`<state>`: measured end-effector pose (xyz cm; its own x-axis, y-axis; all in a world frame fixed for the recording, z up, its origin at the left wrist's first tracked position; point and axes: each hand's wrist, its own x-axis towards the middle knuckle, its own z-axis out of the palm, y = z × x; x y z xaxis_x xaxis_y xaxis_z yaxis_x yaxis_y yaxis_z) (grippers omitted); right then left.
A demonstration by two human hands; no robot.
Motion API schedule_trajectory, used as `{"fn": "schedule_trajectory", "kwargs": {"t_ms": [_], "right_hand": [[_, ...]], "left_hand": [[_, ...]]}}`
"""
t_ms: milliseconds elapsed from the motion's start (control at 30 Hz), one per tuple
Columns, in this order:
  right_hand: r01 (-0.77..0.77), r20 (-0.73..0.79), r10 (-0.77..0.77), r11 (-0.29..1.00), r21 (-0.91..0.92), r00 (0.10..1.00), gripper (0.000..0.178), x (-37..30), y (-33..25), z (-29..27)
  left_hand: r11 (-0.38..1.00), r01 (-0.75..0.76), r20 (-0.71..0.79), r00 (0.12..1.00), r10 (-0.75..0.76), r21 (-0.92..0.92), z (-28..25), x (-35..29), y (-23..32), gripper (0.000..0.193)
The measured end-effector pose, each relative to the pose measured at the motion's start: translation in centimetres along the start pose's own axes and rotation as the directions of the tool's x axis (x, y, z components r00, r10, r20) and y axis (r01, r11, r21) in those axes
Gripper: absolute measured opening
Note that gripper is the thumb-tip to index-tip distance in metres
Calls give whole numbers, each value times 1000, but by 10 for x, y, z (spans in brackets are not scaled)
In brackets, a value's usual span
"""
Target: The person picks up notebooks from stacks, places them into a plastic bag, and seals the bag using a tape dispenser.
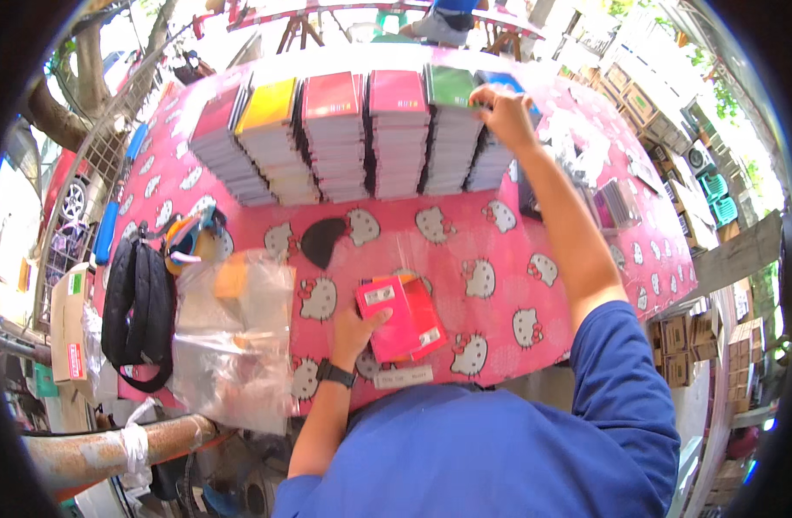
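At the near middle of the table, my left hand (354,330) grips the left edge of a pink notebook (384,311), thumb on top. A red notebook (424,312) shows from under it at the right, with a strip of orange beneath. My right arm is stretched far forward. There my right hand (504,116) pinches the near right corner of the top green notebook (453,86) on a tall stack. Right beside it, partly behind my hand, stands a stack with blue covers (504,82).
More tall stacks stand in the row: a yellow one (268,102), a red one (331,93), a pink one (398,91). Clear plastic bags (232,345) and a black bag (137,302) lie at the left. A dark rounded piece (323,242) and a white label strip (403,377) lie nearby.
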<state>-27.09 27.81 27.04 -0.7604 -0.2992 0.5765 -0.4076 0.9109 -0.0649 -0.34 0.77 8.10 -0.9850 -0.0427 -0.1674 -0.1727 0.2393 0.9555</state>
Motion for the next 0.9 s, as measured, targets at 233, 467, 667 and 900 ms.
{"fn": "schedule_trajectory", "kwargs": {"t_ms": [233,467,667,900], "right_hand": [[-397,445,353,918,6,823,47,46,-11,-1],[-448,428,511,860,-245,746,54,76,12,4],[-272,14,331,749,604,943,49,11,-55,-45],[-113,343,-14,930,349,939,50,-243,-189,-12]], "left_hand": [[983,-4,6,1000,5,-184,1,3,-16,37],[991,-13,16,1000,15,-132,6,6,-13,36],[996,-64,-44,997,62,-63,-5,-1,-11,38],[956,32,-105,992,-65,-291,7,11,-33,44]]}}
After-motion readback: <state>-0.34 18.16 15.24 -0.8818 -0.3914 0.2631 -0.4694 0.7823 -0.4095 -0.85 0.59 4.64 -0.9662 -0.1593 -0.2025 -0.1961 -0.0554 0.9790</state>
